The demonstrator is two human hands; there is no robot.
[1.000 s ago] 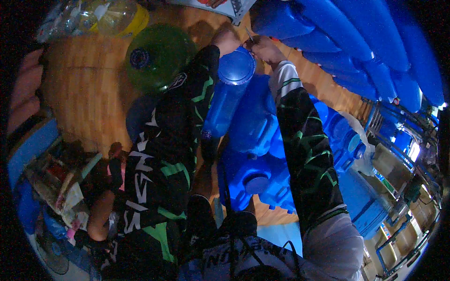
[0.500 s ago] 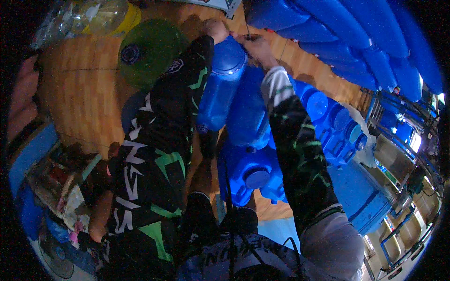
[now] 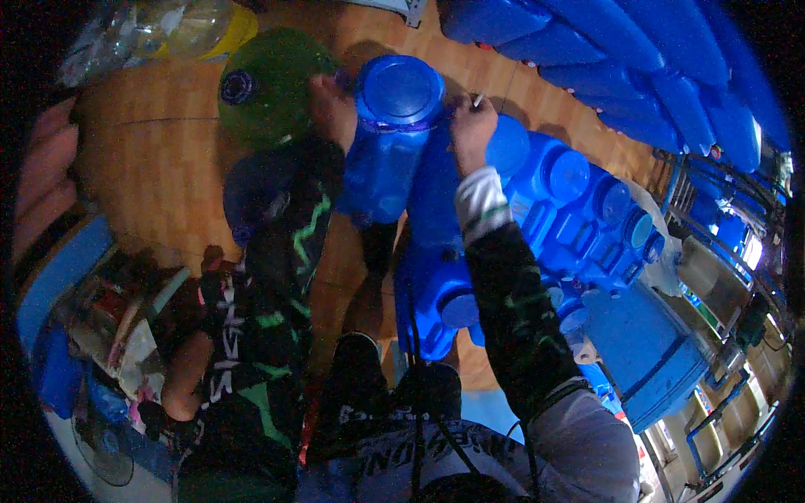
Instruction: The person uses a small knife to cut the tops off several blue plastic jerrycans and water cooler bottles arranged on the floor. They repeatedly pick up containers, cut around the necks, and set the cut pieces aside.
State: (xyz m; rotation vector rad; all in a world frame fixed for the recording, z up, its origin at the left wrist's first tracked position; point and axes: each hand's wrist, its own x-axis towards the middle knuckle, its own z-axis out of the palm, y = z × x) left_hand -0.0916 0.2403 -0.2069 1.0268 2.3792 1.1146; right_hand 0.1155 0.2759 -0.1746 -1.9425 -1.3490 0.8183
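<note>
A tall blue water container [image 3: 387, 163] stands ahead of me, with a wide round blue lid [image 3: 402, 88] and a thin purplish line around its neck. My left hand [image 3: 334, 113] is at the container's left side, beside a dark green round bottle [image 3: 272, 92]; its fingers are dim and blurred. To the right of the lid, my right hand [image 3: 474, 130] is closed on a small, thin, white-tipped object [image 3: 478, 100] whose kind I cannot make out. More blue jugs [image 3: 566, 174] with round caps stand in a row beneath and beyond my right forearm.
Large blue bottles [image 3: 620, 50] lie stacked at the upper right. Clear bottles [image 3: 155, 38] are at the upper left, on the wood-pattern floor [image 3: 155, 159]. A light blue bin [image 3: 641, 352] stands at right, near metal racks. Assorted clutter [image 3: 117, 335] fills the lower left.
My hands have parted from the far edge of the lid. The left came back to the left, the right toward me and slightly right. The container's lid now faces me more fully.
</note>
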